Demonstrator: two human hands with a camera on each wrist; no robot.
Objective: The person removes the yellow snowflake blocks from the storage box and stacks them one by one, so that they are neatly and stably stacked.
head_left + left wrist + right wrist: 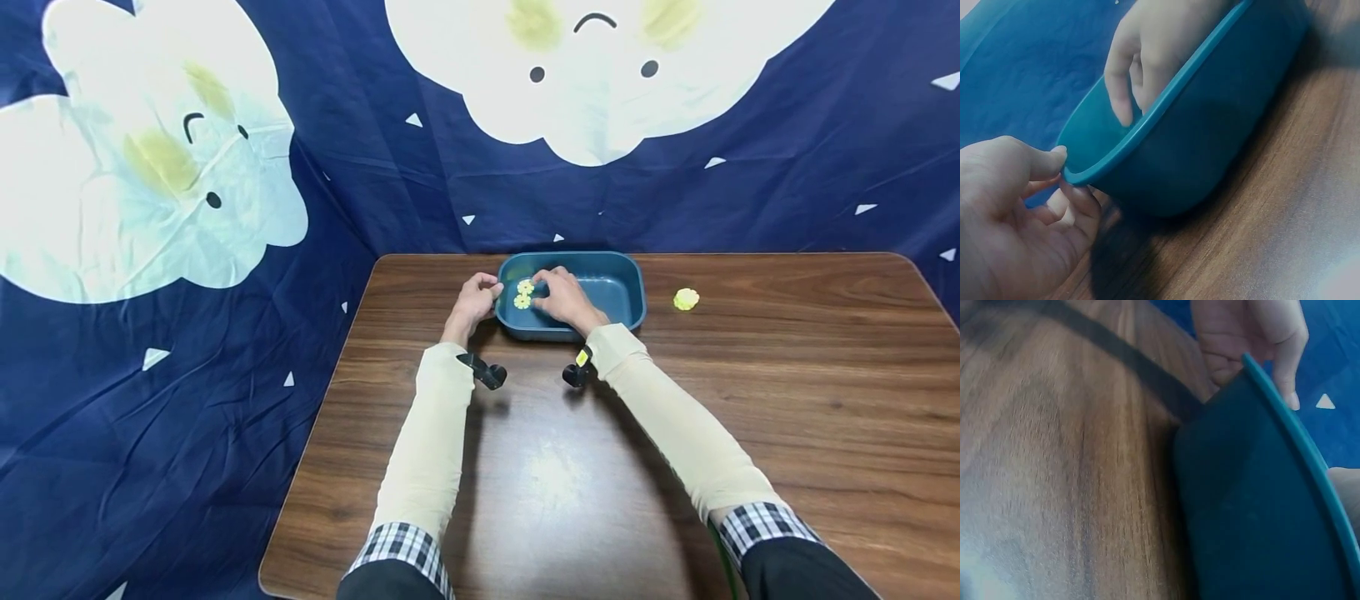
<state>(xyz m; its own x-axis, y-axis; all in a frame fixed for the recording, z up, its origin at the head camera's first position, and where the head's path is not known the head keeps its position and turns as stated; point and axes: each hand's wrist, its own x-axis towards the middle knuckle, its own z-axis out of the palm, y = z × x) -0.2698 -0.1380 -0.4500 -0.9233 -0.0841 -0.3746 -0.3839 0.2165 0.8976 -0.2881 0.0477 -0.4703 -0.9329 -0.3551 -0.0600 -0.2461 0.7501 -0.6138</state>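
A dark teal rectangular tub (607, 292) with rounded corners stands near the table's back edge. My left hand (477, 298) is at its left end; in the left wrist view, thumb and fingers pinch the rim (1122, 153). My right hand (564, 297) reaches down inside the tub, thumb and index finger apart. Right at those fingertips, at the tub's left end, lie small pale yellow flower-shaped pieces (522, 301). In the left wrist view the right hand's fingers (1121, 103) point downward, their tips partly hidden by the tub wall.
Another pale yellow flower-shaped piece (686, 299) lies on the wooden table (787, 375), to the right of the tub. A dark blue cloth (337, 167) with white clouds hangs behind the table and along its left side.
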